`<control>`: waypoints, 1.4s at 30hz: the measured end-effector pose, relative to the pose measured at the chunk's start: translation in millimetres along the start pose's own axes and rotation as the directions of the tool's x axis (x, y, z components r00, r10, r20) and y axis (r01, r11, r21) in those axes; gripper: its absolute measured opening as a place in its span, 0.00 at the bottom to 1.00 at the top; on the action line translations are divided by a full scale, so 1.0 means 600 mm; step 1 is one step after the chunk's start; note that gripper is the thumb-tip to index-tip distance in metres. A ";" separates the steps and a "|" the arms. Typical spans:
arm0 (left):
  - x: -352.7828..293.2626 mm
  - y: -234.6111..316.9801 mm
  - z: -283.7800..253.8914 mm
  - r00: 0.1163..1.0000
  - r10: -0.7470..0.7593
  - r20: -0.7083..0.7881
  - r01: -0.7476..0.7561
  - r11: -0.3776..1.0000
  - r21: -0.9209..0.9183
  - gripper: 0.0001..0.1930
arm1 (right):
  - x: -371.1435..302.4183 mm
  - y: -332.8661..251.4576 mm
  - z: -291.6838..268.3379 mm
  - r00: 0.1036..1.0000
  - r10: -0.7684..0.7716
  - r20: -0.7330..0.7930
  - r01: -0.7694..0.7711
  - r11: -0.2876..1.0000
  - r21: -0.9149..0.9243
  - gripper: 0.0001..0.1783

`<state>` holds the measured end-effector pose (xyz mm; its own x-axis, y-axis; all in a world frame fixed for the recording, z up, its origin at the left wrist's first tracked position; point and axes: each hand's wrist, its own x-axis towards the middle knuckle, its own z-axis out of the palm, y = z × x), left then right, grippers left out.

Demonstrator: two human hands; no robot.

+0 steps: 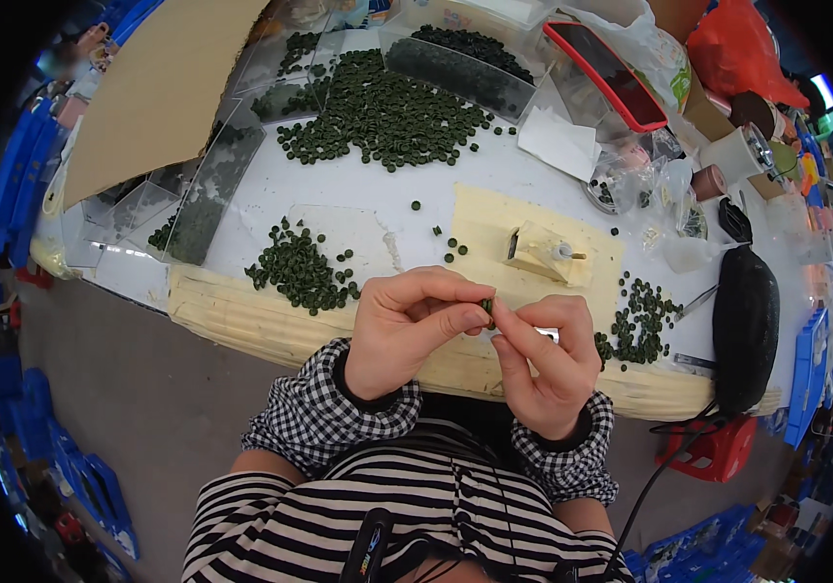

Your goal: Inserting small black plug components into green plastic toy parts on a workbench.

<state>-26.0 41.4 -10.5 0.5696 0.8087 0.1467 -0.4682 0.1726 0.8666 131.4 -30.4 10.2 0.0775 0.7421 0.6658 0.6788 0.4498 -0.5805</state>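
Note:
Above the table's front edge, my left hand (402,325) pinches a small dark green round piece (486,307) between thumb and index finger. The fingertips of my right hand (553,364) meet the left ones at that same piece, thumb and index finger closed about it. Fingers cover most of it. Something small and shiny (550,335) shows by the right fingers; I cannot tell what it is. Left of my hands lies a loose pile of like pieces (300,272). Another scattered group (642,321) lies to the right. Beyond my hands a small cream-coloured block fixture (545,255) with a metal pin stands on yellowish sheeting (480,219).
A large heap of green pieces (387,107) spreads at the back, beside clear bins (460,73). Cardboard (159,87) leans at the left. A red-cased phone (609,78), white paper (559,143) and a black pouch (745,330) occupy the right. A padded strip (251,325) lines the front edge.

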 end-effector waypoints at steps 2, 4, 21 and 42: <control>0.000 0.004 0.004 1.000 0.003 -0.007 -0.003 0.999 0.032 0.11 | -0.001 0.003 0.000 1.000 0.007 -0.006 -0.007 1.000 0.000 0.21; 0.000 0.007 0.011 1.000 0.018 -0.019 -0.017 0.998 0.066 0.12 | -0.002 0.005 0.000 1.000 0.013 -0.013 -0.013 1.000 0.004 0.21; 0.000 0.000 0.009 0.995 0.083 -0.054 -0.078 0.993 0.094 0.09 | -0.002 0.008 0.002 1.000 0.002 0.011 -0.002 0.999 0.038 0.21; -0.001 -0.001 0.007 0.995 0.081 -0.055 -0.076 0.993 0.090 0.09 | -0.007 0.011 -0.003 0.996 0.088 0.024 -0.091 0.987 0.129 0.21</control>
<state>-23.0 38.6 -8.8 0.4917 0.8497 0.1902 -0.4472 0.0590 0.8925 136.9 -31.6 4.2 0.1199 0.7906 0.6005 0.5688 0.4411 -0.6942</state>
